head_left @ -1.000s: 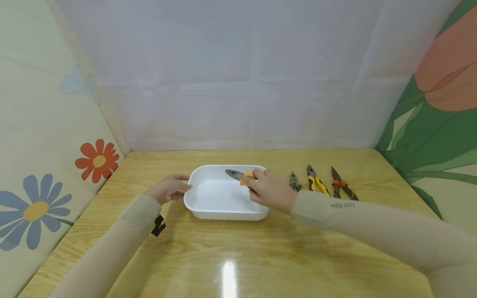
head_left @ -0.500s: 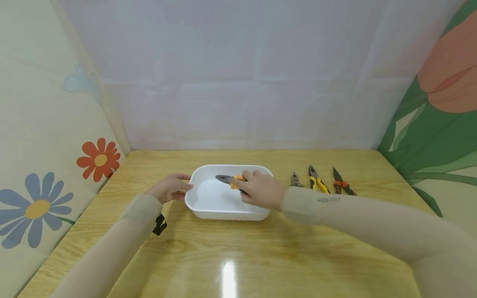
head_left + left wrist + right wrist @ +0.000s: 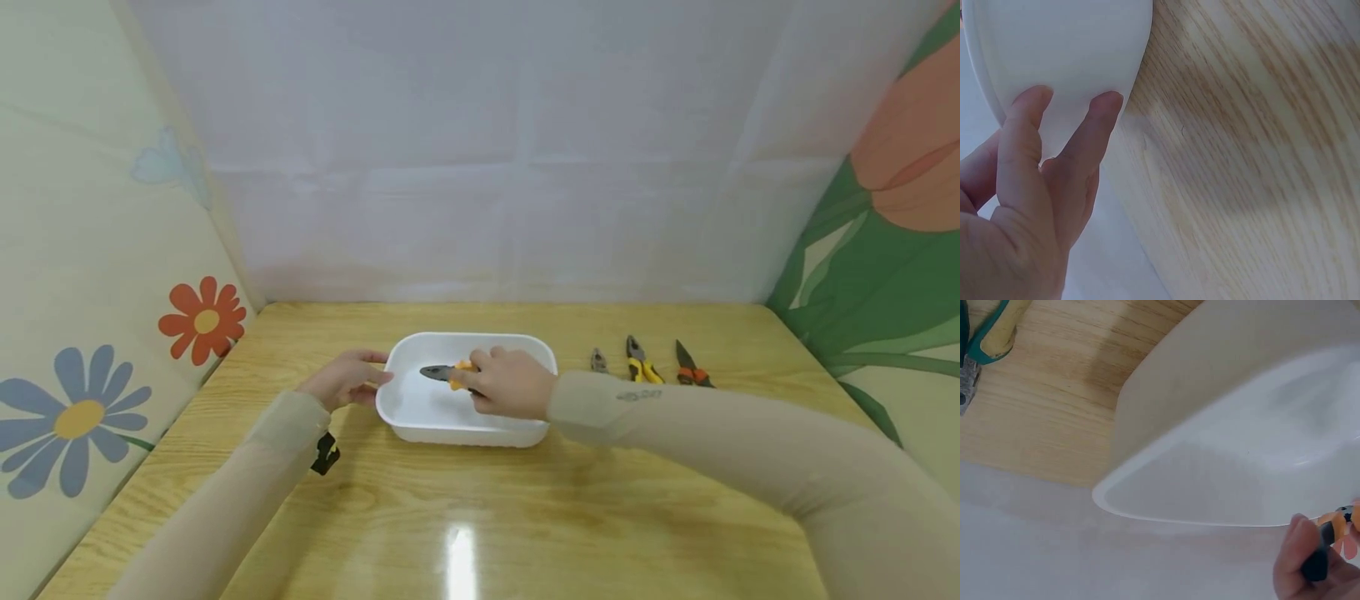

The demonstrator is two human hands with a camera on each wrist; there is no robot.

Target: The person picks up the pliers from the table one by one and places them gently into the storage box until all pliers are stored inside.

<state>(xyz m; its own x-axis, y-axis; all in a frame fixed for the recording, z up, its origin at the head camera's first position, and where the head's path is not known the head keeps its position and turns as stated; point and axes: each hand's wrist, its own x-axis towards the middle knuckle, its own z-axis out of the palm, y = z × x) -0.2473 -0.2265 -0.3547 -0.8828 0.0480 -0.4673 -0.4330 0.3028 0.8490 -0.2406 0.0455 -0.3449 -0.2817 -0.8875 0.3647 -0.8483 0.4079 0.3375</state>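
Observation:
Over the inside of a white plastic tray (image 3: 420,408), my right hand (image 3: 513,387) grips a pair of pliers (image 3: 435,372) by its orange and black handles. The dark metal nose points left and slightly away from the hand. In the right wrist view, the ends of the handles (image 3: 1319,559) stick out between the fingers near the tray's rim. My left hand (image 3: 345,379) holds the tray's left end, with the thumb at the rim. Two fingertips (image 3: 1107,103) press the outer wall in the left wrist view.
On the wooden table (image 3: 375,517), right of the tray, lie small pliers (image 3: 598,361), yellow-and-black pliers (image 3: 637,364) and orange-and-black pliers (image 3: 690,367). The right sleeve partly covers them. A pale cloth wall (image 3: 465,208) stands behind the table.
My right hand has carried the pliers left and lower, from the tray's right side to over its middle. The left hand stays at the tray's left end.

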